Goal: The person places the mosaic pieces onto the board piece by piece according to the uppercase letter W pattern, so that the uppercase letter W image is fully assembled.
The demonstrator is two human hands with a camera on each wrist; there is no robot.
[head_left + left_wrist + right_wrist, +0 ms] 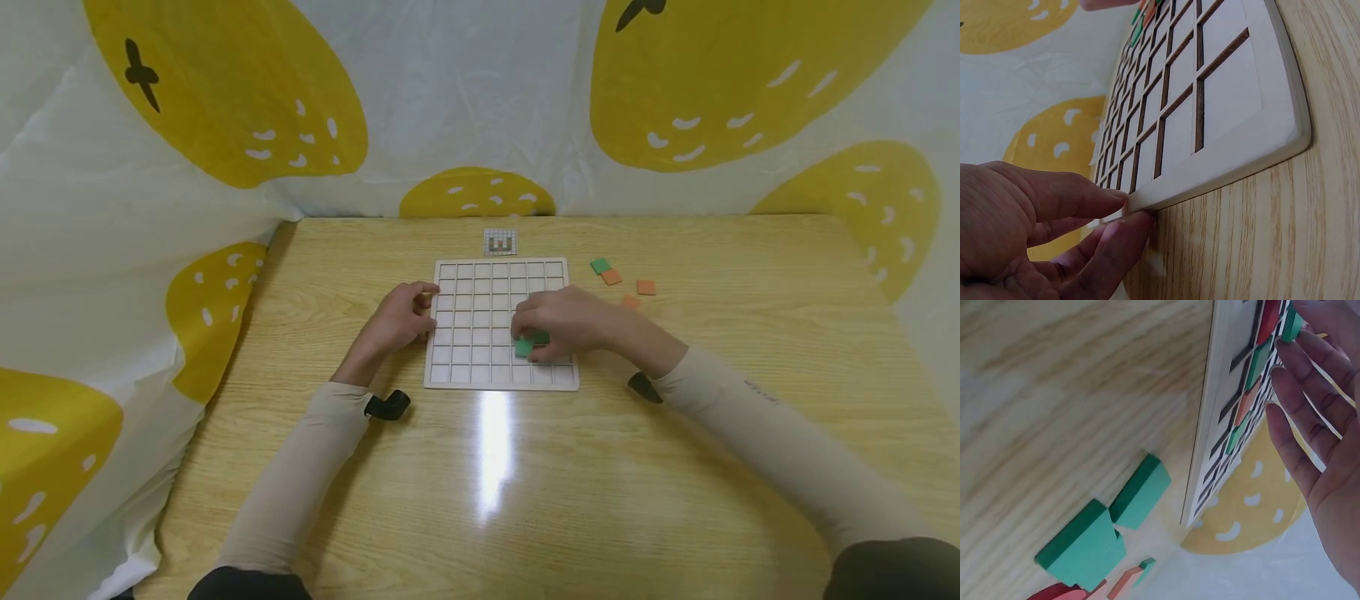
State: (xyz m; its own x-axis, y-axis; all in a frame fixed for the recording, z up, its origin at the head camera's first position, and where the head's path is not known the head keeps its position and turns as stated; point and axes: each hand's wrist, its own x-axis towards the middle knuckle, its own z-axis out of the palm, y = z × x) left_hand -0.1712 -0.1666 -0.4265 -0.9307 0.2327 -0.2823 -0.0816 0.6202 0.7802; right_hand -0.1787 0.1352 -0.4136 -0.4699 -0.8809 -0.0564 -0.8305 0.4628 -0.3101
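Observation:
A pale square grid board (461, 382) lies on the wooden table. At its left edge is my left hand (397, 317), whose thumb and fingers (1110, 250) hold the rim. My right hand (566, 321) hangs over the right half of the board and pinches a green square tile (1291, 325) between thumb and fingertips. In the right wrist view, a red tile (1269, 322), a green tile (1259, 362) and an orange tile (1247, 404) sit in cells of the grid. The right hand hides part of the board in the head view.
Behind the board lies a small pattern card (500, 242). Loose tiles are scattered on the table to the right, among them an orange tile (646, 287) and a green tile (599, 265). A white curtain (480, 83) with yellow prints borders the table at the back and left.

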